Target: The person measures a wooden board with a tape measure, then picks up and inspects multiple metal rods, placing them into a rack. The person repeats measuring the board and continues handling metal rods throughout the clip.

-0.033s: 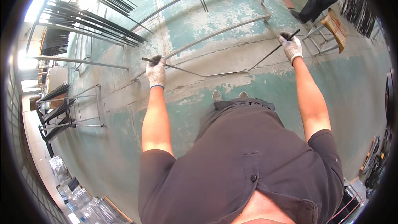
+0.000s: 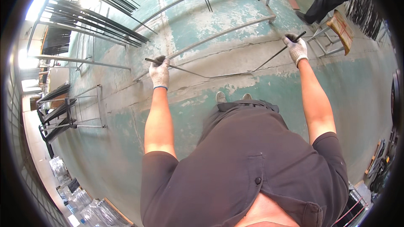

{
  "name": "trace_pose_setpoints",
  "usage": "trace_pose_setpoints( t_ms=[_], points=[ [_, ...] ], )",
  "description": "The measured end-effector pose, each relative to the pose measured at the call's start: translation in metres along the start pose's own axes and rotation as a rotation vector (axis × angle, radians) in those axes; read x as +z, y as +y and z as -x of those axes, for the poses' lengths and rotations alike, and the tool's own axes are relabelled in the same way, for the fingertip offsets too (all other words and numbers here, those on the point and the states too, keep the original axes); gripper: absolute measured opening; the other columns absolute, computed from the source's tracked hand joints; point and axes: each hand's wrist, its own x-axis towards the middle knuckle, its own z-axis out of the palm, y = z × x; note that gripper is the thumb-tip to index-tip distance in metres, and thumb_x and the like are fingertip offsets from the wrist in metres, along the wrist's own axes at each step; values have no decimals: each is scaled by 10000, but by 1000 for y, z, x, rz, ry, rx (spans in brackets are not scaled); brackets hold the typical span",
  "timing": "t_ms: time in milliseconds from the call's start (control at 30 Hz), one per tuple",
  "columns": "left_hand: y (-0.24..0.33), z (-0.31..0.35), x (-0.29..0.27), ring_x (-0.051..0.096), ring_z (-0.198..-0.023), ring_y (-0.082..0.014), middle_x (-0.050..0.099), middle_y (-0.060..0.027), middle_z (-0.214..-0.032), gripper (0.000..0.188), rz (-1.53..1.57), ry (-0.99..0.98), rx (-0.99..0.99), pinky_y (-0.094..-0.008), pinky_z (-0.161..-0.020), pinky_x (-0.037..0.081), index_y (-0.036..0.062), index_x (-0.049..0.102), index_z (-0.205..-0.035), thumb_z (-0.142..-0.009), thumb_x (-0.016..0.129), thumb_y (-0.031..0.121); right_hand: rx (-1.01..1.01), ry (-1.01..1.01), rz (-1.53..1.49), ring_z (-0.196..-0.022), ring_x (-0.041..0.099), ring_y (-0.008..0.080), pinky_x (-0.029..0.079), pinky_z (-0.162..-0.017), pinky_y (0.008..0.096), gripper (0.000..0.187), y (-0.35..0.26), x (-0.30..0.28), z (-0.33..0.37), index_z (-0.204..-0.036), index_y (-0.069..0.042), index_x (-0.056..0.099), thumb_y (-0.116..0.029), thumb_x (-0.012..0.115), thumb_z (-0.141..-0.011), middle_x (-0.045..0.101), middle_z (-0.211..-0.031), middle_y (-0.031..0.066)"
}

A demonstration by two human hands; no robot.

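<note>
A thin dark metal rod (image 2: 229,75), bent at two places into a shallow tray-like shape, spans between my hands in front of me. My left hand (image 2: 159,73), in a pale knit glove with dark fingertips, is closed round its left arm near the end. The rod's other arm rises to the right, where my right hand (image 2: 296,48), gloved the same way, grips it close to the tip. Both ends poke out past the gloves. Below the straight middle stretch lie the floor and my shoes (image 2: 221,97).
A long metal floor frame (image 2: 223,32) lies beyond my hands. Racks of dark rods (image 2: 97,25) stand at the left, with a smaller metal stand (image 2: 86,111) nearer. At the far right, a person's dark-trousered leg (image 2: 320,6) is beside a stool (image 2: 340,31). Wrapped bundles (image 2: 99,213) sit lower left.
</note>
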Motion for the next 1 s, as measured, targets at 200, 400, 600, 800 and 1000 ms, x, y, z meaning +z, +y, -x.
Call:
trace_pose_setpoints(
  t_ms=[200, 400, 600, 800, 1000],
  points=[
    [0, 2, 3, 687, -928, -155, 745, -55, -1006, 201, 71, -25, -24, -313, -865, 567, 9, 753, -1111, -919, 808, 30, -48, 36, 45, -997, 740, 185, 553, -932, 347, 306, 1, 4, 2, -1187, -35, 793, -254, 774, -975, 819, -1083, 93],
    [12, 17, -8, 690, -968, -166, 741, -80, -1051, 232, -44, -70, -5, -324, -906, 573, -15, 735, -1163, -948, 795, 46, 49, 27, 72, -1033, 730, 174, 541, -952, 339, 320, -12, 9, 14, -1204, -53, 798, -272, 781, -971, 814, -1087, 80],
    [-1, 19, -3, 682, -1047, -171, 731, -93, -1128, 278, -27, -185, -60, -333, -962, 565, -18, 704, -1226, -963, 775, 41, 49, 82, -30, -1053, 686, 121, 537, -968, 299, 340, -10, 8, 22, -1278, -48, 767, -192, 819, -974, 778, -1139, 21],
    [-5, 23, 20, 680, -1077, -178, 729, -79, -1153, 252, 16, -182, -106, -343, -984, 564, -3, 701, -1211, -964, 751, -3, 77, 73, -112, -1137, 694, 159, 552, -1028, 322, 440, 4, 2, 15, -1377, -22, 684, -100, 806, -962, 754, -1231, 64],
    [-4, 3, 25, 669, -1053, -155, 726, -57, -1131, 206, 8, -77, -131, -319, -972, 548, 20, 704, -1179, -985, 769, 44, 86, 54, -179, -1156, 692, 162, 559, -1027, 316, 356, -8, -2, 10, -1345, -7, 697, -54, 761, -998, 752, -1244, 64]
  ],
)
